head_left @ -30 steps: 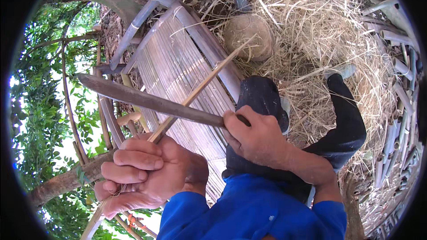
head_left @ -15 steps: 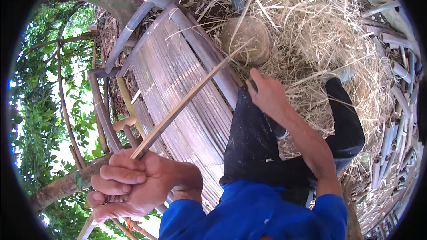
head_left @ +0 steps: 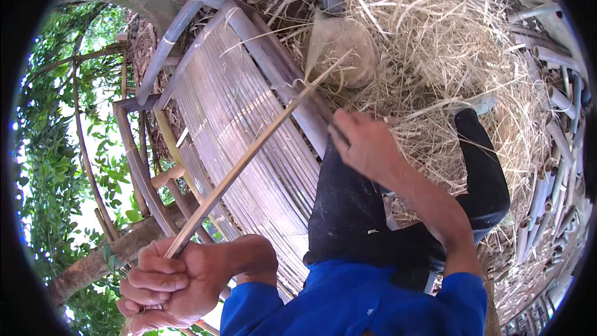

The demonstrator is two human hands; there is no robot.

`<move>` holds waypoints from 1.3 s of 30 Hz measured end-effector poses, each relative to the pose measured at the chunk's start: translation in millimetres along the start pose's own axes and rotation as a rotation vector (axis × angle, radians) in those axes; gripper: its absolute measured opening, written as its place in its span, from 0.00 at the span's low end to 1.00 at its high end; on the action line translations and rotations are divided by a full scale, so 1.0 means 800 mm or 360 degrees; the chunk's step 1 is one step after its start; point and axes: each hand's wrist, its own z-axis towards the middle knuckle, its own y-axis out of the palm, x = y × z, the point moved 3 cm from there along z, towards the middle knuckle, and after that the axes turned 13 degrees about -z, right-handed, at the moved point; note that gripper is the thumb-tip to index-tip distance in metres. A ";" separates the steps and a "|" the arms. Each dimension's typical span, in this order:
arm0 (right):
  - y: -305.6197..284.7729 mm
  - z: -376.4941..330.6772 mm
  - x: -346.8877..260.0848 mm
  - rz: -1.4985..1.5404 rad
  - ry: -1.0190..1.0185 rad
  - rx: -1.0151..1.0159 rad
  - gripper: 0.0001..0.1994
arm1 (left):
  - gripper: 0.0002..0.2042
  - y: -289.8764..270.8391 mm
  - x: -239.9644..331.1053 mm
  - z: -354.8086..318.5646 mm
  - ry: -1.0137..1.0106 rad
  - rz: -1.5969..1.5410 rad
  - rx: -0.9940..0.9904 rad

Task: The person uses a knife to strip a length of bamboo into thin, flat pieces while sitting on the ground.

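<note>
My left hand (head_left: 168,286) is closed around the lower part of a long, narrow bamboo strip (head_left: 249,154). The strip slants up and away to the right, and its frayed far end lies over a round wooden block (head_left: 357,56). A thin pale curl stands on the strip near that end. My right hand (head_left: 373,152), smeared by motion, is closed on what looks like a dark knife (head_left: 330,123), mostly hidden by the fingers. It is just right of the strip's far part, above my left thigh; whether blade and strip touch I cannot tell.
A slatted bamboo bench (head_left: 249,118) with round bamboo rails stands to the left, beneath the strip. A heap of pale shavings (head_left: 448,43) covers the ground ahead and right. Cut bamboo poles (head_left: 547,180) line the right side. Branches and leaves (head_left: 56,149) are at far left.
My left hand has moved down and left, drawing the strip slightly back. My right hand has shifted down and a little left. A curl now shows on the strip.
</note>
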 end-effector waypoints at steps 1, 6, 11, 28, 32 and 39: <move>-0.014 -0.008 -0.021 0.0042 -0.0197 0.0036 0.10 | 0.19 -0.003 0.001 0.001 0.0042 0.0051 0.0010; 0.021 0.039 0.052 -0.0289 -0.0060 0.0120 0.08 | 0.18 -0.005 -0.012 0.003 0.0211 0.0421 0.0006; 0.032 0.016 0.030 -0.0197 -0.0221 -0.0080 0.08 | 0.17 -0.034 -0.002 0.020 0.0039 0.0058 -0.0043; 0.135 0.001 0.310 -0.0396 0.0528 -0.0320 0.12 | 0.20 -0.071 -0.017 0.056 -0.0106 -0.0143 0.0032; 0.101 0.002 0.231 -0.0258 0.0693 -0.0341 0.13 | 0.19 -0.044 -0.021 0.046 -0.0145 -0.0163 0.0196; -0.016 -0.026 0.046 0.0237 0.0464 -0.0180 0.11 | 0.22 0.011 -0.018 0.005 -0.0162 -0.0405 0.0019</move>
